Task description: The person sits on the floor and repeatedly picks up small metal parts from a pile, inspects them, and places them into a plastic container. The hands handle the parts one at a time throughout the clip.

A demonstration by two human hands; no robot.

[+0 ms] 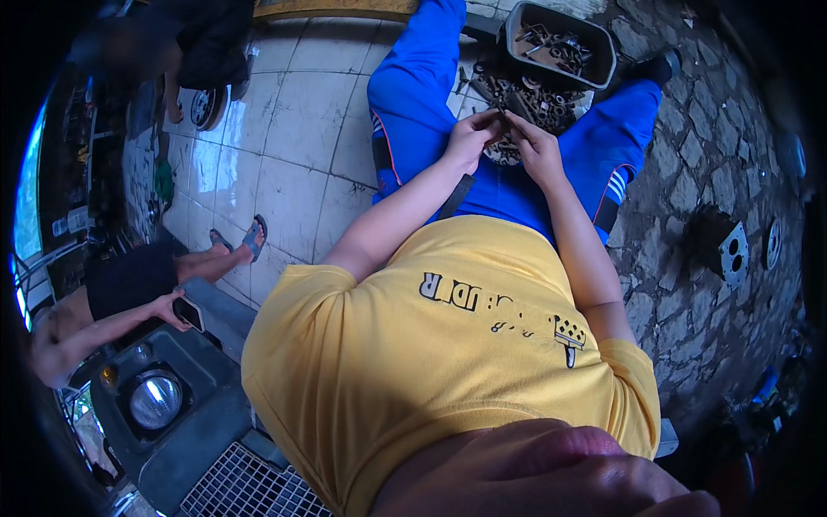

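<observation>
My left hand (472,140) and right hand (537,150) meet at the upper middle of the frame, fingertips pinched around a small dark piece (503,126). It sits right between them, neither hand nearer; my fingers cover so much that I cannot tell its long axis. The heap of metal parts (551,105) lies just past my fingertips, toward the frame's top, nearer my right hand, with the grey bin (606,62) beyond it.
</observation>
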